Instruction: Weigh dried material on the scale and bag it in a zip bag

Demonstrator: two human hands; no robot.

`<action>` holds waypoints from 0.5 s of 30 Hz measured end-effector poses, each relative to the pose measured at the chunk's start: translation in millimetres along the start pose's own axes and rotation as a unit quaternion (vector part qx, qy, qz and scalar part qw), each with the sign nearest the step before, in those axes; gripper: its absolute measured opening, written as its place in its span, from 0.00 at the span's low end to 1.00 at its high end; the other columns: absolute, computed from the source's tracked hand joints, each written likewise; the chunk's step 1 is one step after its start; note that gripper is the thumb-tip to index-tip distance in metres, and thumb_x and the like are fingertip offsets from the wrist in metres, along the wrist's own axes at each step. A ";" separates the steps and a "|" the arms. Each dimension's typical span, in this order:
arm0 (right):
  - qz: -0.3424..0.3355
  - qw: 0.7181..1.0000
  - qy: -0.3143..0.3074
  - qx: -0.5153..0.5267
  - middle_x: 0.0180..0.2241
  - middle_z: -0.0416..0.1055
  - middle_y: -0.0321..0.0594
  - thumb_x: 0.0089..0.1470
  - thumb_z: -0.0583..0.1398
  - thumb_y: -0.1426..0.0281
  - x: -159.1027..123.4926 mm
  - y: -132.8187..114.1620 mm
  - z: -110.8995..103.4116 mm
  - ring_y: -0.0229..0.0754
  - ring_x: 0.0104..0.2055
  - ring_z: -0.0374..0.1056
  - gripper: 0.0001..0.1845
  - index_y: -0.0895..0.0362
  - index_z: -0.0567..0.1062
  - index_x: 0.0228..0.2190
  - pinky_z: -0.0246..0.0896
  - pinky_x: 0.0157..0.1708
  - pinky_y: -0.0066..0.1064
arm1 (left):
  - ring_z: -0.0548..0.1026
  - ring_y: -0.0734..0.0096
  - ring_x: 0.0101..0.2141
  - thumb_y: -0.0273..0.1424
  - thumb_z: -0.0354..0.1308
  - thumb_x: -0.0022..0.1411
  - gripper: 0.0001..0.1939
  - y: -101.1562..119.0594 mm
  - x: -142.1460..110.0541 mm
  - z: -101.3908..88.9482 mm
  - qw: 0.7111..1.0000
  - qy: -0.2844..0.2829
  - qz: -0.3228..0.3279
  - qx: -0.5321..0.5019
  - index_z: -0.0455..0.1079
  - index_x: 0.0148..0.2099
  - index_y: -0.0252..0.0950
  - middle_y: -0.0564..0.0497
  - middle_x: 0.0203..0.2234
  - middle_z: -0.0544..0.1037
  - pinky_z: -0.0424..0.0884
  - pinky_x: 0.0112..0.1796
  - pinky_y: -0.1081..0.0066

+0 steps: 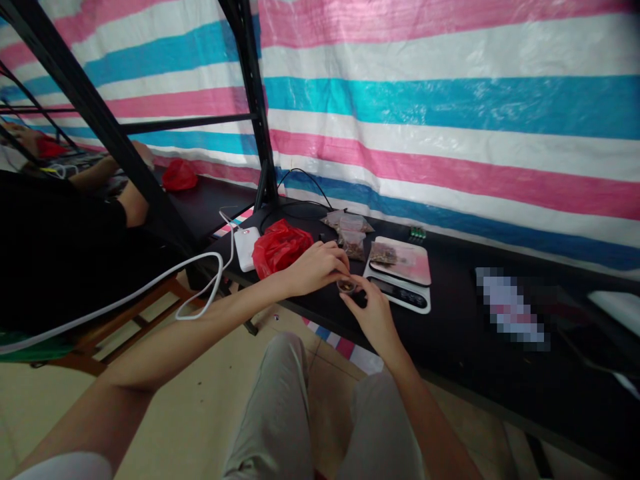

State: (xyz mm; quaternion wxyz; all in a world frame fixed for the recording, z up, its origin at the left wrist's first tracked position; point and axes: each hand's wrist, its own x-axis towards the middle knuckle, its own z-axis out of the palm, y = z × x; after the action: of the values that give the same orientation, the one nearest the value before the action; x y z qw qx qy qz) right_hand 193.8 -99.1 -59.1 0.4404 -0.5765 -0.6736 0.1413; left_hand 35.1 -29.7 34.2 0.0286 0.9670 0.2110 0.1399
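Note:
Both my hands meet over a small round container (pixel 347 287) with brownish bits in it, at the near edge of the black table (pixel 465 333). My left hand (pixel 315 267) reaches over it from the left, fingertips pinched together above its rim. My right hand (pixel 373 313) holds the container from the right and below, fingers curled round it. Just right of my hands stands a white kitchen scale (pixel 403 280) with a clear bag of brown pieces (pixel 384 253) lying on its platform.
A red plastic bag (pixel 279 247), a white power bank (pixel 247 248) with a white cable, and clear bags (pixel 350 233) lie behind my hands. A black rack post (pixel 255 100) stands at the back. Another person in black sits at the left (pixel 65 247).

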 end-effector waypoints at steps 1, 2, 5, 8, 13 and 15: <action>0.002 1.000 0.001 0.003 0.36 0.71 0.42 0.48 0.59 0.67 0.0 -0.2 -0.3 0.45 0.37 0.66 0.17 0.56 0.70 0.42 0.61 0.39 0.38 | 0.65 0.69 0.41 0.35 0.50 0.62 0.11 -1.0 0.2 0.0 1.000 -0.001 0.000 -0.002 0.73 0.38 0.39 0.52 0.38 0.74 0.55 0.37 0.69; 0.006 1.000 0.001 0.007 0.36 0.72 0.42 0.48 0.59 0.67 -0.1 -0.5 -0.8 0.45 0.37 0.66 0.17 0.56 0.70 0.42 0.61 0.39 0.38 | 0.65 0.69 0.41 0.35 0.50 0.62 0.11 -2.4 0.1 0.3 1.000 0.000 0.000 -0.002 0.73 0.38 0.39 0.52 0.38 0.73 0.56 0.38 0.69; 0.019 1.000 0.003 0.022 0.38 0.72 0.42 0.48 0.59 0.67 -0.7 -1.8 -3.4 0.44 0.38 0.67 0.16 0.56 0.70 0.42 0.61 0.39 0.38 | 0.65 0.69 0.41 0.34 0.50 0.62 0.10 -10.7 -2.2 3.4 1.000 0.012 -0.012 -0.007 0.72 0.40 0.40 0.52 0.38 0.73 0.57 0.39 0.70; 0.026 0.998 0.034 0.037 0.40 0.72 0.43 0.48 0.59 0.66 -1.2 -3.0 -6.8 0.45 0.40 0.67 0.17 0.56 0.71 0.42 0.61 0.41 0.38 | 0.66 0.68 0.40 0.35 0.52 0.60 0.11 -23.0 -7.0 13.2 0.999 0.022 -0.043 0.004 0.71 0.43 0.39 0.50 0.38 0.72 0.58 0.40 0.69; 0.040 0.994 0.088 0.048 0.43 0.72 0.45 0.49 0.58 0.62 -1.1 -1.1 -9.5 0.47 0.43 0.67 0.19 0.56 0.70 0.43 0.60 0.45 0.42 | 0.67 0.67 0.40 0.38 0.56 0.56 0.13 -33.5 -11.9 44.0 0.999 -0.009 -0.053 -0.009 0.71 0.42 0.38 0.49 0.37 0.72 0.60 0.40 0.69; 0.046 0.994 0.089 0.045 0.43 0.72 0.45 0.49 0.58 0.62 -1.3 0.2 -9.7 0.47 0.44 0.67 0.19 0.55 0.70 0.44 0.60 0.45 0.42 | 0.68 0.69 0.38 0.37 0.56 0.57 0.11 -34.4 -11.0 54.4 0.998 -0.001 -0.063 -0.027 0.71 0.40 0.37 0.50 0.35 0.73 0.60 0.38 0.71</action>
State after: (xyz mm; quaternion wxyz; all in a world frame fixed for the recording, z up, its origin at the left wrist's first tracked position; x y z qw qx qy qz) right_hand 201.2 -103.2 -54.3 0.5172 -0.5969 -0.5974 0.1393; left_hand 27.2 -2.8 -24.8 0.0638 0.9508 0.2677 0.1423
